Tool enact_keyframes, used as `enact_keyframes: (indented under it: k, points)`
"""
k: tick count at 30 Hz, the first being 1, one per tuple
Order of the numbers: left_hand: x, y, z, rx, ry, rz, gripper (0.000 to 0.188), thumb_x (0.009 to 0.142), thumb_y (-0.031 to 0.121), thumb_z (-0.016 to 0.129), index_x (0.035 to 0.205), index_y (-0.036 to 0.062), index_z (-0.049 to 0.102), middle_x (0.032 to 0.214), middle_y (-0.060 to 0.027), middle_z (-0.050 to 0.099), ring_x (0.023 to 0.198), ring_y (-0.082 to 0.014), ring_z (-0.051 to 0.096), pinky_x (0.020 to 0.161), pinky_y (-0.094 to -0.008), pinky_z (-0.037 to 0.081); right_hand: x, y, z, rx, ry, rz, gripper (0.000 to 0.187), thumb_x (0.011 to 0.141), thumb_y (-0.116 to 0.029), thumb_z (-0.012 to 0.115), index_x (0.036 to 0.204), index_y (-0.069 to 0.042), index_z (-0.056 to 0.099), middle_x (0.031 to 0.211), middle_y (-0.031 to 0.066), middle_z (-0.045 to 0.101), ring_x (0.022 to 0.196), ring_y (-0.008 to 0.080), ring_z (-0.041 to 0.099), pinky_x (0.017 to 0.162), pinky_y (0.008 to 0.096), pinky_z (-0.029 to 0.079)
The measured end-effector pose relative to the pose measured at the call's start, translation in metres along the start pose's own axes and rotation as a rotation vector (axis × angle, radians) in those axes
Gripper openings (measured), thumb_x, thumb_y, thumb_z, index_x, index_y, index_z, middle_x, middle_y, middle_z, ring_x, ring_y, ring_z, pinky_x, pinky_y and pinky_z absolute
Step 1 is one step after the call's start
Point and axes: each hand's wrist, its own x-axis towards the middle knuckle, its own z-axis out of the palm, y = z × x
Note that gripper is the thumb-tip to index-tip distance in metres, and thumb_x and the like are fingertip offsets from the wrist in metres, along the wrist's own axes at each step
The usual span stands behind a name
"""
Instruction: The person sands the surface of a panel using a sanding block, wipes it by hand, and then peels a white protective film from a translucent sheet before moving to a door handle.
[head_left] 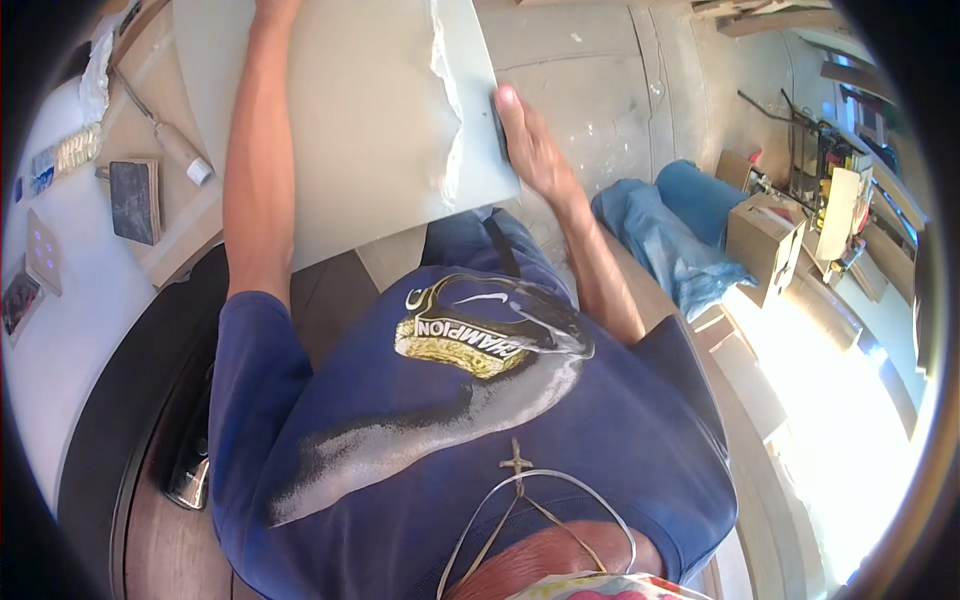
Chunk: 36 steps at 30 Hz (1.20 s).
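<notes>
A large pale grey board [370, 120], which looks like plasterboard, is tilted in front of me. A ragged white torn strip [446, 110] runs along it near its right side. My right hand [538, 152] is closed at the board's right edge, thumb stretched along the top. Between it and the edge shows a dark narrow object [501, 128], too covered to name; the other fingers are hidden. My left forearm [260, 150] reaches across the board's left part. Of my left hand, only the wrist end shows at the top rim; its fingers are out of view.
On the left, a wooden surface holds a dark notebook-like block [136, 202] and a pale-handled tool [180, 150]. To the right lie blue plastic sheeting [655, 235], a cardboard box [765, 240] and stacked timber pieces [880, 240]. A dark round-edged seat [115, 400] stands at lower left.
</notes>
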Motion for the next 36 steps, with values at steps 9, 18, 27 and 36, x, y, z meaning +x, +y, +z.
enact_keyframes:
  k: [9,18,27,36]
  points:
    - [0.01,0.018,-0.006,-0.037,-0.055,0.002,0.026,0.093,0.021,0.065,0.116,0.0076,0.067,0.129,-0.017,0.064,0.126,-0.04,0.055,0.107,-0.0532,0.042,0.016,-0.01,-0.01,0.028,-0.009,0.034,0.077,0.111,-0.058,0.026,0.141,0.008,0.052,0.136,0.0278,0.06,0.131,0.0362,0.054,0.114,0.0405,0.038]
    - [0.009,0.017,0.0,-0.041,0.026,0.046,0.025,0.093,0.02,0.066,0.114,0.0065,0.067,0.129,-0.0187,0.064,0.125,-0.0404,0.056,0.108,-0.0522,0.041,0.033,-0.024,-0.017,0.089,-0.052,0.079,0.073,0.112,-0.054,0.027,0.144,0.007,0.05,0.144,0.0291,0.056,0.141,0.036,0.048,0.119,0.0406,0.033]
    - [0.006,0.033,-0.001,0.042,-0.002,-0.015,0.027,0.093,0.019,0.066,0.116,0.005,0.067,0.129,-0.0191,0.064,0.126,-0.0398,0.055,0.11,-0.051,0.04,0.068,-0.038,-0.026,0.066,-0.059,0.025,0.075,0.112,-0.055,0.027,0.141,0.009,0.053,0.137,0.0264,0.061,0.132,0.0353,0.055,0.114,0.0379,0.038]
    - [0.012,0.045,-0.011,-0.041,-0.024,0.006,0.024,0.09,0.016,0.068,0.112,0.0071,0.067,0.127,-0.0175,0.064,0.125,-0.0393,0.055,0.11,-0.0519,0.039,0.067,-0.041,-0.024,0.069,0.037,0.018,0.077,0.111,-0.058,0.027,0.137,0.008,0.056,0.128,0.025,0.066,0.125,0.0326,0.057,0.112,0.0388,0.038]
